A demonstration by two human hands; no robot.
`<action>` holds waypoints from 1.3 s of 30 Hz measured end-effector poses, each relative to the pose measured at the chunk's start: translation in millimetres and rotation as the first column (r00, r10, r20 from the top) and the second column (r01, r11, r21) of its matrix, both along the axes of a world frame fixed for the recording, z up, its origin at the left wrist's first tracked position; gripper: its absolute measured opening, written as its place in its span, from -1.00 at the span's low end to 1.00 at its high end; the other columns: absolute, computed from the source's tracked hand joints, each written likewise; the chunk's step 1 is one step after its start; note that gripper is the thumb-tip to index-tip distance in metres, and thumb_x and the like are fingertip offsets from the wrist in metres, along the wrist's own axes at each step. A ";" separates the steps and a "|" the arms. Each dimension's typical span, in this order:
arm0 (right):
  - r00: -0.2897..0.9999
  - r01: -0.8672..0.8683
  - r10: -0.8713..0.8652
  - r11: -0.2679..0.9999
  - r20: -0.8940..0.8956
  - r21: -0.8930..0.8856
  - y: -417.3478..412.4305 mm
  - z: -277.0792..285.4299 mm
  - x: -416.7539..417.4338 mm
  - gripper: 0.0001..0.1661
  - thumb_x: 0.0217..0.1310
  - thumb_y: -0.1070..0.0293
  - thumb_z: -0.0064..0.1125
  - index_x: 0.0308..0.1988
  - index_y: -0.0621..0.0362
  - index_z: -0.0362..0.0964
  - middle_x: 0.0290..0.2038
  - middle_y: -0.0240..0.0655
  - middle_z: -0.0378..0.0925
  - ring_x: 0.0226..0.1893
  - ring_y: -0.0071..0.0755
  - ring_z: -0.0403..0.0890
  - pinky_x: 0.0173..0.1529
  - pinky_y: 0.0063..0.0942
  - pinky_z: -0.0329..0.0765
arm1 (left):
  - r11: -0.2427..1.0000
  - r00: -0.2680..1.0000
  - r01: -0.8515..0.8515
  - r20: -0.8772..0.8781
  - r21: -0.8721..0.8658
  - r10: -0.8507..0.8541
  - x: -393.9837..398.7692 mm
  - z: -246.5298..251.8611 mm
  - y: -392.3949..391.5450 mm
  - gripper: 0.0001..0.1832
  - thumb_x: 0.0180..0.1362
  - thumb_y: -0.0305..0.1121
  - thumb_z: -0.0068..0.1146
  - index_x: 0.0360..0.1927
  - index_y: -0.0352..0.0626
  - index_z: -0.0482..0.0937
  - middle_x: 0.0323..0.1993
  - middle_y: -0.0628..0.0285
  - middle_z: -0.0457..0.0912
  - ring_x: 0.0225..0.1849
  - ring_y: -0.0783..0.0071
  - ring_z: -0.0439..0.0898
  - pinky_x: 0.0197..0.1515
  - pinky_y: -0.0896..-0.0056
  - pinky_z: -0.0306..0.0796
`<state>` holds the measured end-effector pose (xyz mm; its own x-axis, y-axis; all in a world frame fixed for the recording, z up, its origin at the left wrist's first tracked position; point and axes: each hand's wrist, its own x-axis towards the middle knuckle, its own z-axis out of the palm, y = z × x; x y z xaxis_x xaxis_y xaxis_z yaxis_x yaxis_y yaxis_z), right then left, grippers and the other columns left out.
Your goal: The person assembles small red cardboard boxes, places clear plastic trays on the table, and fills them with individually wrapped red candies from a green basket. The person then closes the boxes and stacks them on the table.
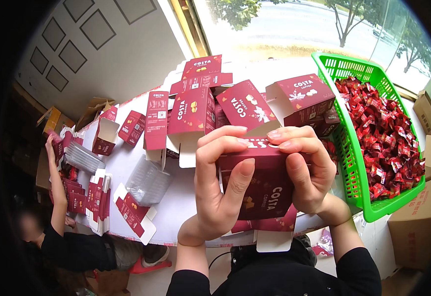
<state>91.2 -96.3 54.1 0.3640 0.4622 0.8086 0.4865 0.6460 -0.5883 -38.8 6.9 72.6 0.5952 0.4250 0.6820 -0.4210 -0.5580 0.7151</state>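
A dark red Costa Coffee carton [261, 188] is held upright between both hands above the table's near edge. My left hand [222, 181] grips its left side, fingertips on the top edge and thumb on the facing panel. My right hand [307, 166] holds the right side the same way. Beneath the carton lies a flattened carton blank [274, 236] with a white flap over the table edge. Beyond my hands stand an open-ended carton [304, 96], a tilted carton [248, 105] and another with its white flap hanging open [191, 111].
A green plastic basket [352, 162] full of red wrapped pieces [381, 144] stands at the right. Clear plastic trays [149, 181] and stacked carton blanks [99, 201] lie left on the white table [180, 192]. Another person [78, 248] works at far left. Cardboard boxes [417, 222] stand lower right.
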 end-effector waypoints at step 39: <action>0.996 0.021 -0.028 0.996 0.085 0.084 5.3 -4.8 -2.6 -0.84 0.32 0.38 0.03 -0.35 0.21 0.36 -0.25 -0.12 0.54 -0.13 -0.18 0.48 0.04 -0.22 0.42 | 0.992 0.988 0.011 -0.154 0.122 0.008 -10.2 6.9 5.6 -0.23 -0.13 -0.38 0.49 0.14 -0.21 0.27 0.12 -0.05 0.28 0.20 0.07 0.32 0.20 0.16 0.31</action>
